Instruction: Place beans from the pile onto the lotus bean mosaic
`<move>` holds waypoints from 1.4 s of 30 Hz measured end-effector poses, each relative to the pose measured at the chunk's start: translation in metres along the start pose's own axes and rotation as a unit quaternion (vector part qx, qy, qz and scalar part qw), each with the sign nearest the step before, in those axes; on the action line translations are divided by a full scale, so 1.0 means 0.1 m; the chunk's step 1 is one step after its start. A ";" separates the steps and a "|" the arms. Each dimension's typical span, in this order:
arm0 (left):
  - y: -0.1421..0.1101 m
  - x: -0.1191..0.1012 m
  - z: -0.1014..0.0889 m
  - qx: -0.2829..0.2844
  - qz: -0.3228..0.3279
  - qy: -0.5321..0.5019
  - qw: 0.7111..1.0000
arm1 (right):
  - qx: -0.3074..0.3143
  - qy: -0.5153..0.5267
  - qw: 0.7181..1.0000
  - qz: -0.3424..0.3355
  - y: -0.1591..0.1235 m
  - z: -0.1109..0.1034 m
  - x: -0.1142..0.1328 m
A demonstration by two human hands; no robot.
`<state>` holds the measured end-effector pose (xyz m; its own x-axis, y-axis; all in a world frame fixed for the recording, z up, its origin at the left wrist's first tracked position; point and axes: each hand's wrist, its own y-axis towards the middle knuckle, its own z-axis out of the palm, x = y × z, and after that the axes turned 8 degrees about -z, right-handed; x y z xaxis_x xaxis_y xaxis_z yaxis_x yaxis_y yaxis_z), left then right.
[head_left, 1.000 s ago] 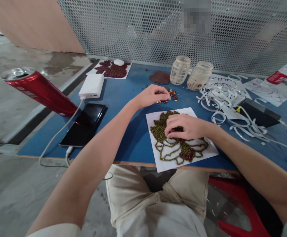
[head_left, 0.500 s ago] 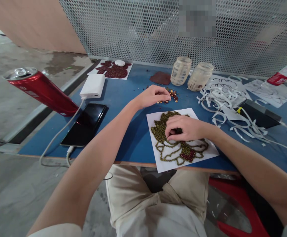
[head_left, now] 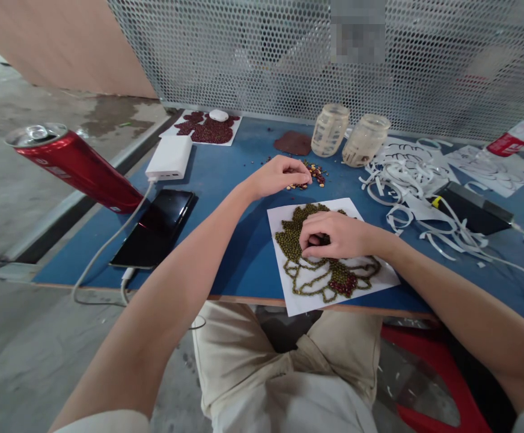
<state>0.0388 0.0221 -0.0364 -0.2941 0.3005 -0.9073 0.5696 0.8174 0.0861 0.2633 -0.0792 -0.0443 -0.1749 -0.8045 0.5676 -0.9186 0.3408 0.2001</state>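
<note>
White paper [head_left: 292, 300] lies near the table's front edge, bearing a picture laid out in green beans [head_left: 290, 236]. A patch of dark red beans [head_left: 344, 285] fills a small part low in it. Over the picture's middle, my right hand [head_left: 329, 233] is closed, thumb and fingers pinched together; anything between the fingertips is too small to make out. My left hand [head_left: 284, 174] rests at a small pile of mixed beans [head_left: 316, 173] behind the paper. Its fingers are curled, tips by the beans, and what they hold is hidden.
Left are a red can [head_left: 86, 171], a white power bank [head_left: 170, 157] and a phone [head_left: 156, 231] with cables. Two jars [head_left: 329, 130] stand behind the pile. Paper strips [head_left: 406, 183] and a black box [head_left: 473, 207] lie right. A perforated metal screen [head_left: 244, 54] borders the back.
My right hand has shifted very slightly to the left over the bean picture. The left hand stays at the pile of beans.
</note>
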 end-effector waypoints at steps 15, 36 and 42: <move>-0.02 -0.01 0.00 0.004 -0.002 0.007 1.000 | 0.013 0.000 0.999 0.036 0.03 0.03 0.11; 0.00 0.01 -0.01 0.004 0.009 0.011 1.000 | -0.098 0.045 0.991 0.081 0.01 0.04 0.10; 0.00 0.00 -0.01 -0.001 0.015 0.016 1.000 | -0.126 -0.113 0.982 0.079 0.03 0.11 0.10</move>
<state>0.0377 0.0227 -0.0362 -0.3015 0.3404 -0.8906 0.5776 0.8084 0.1134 0.2549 -0.0918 -0.0465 -0.4085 -0.8097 0.4214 -0.7623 0.5565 0.3305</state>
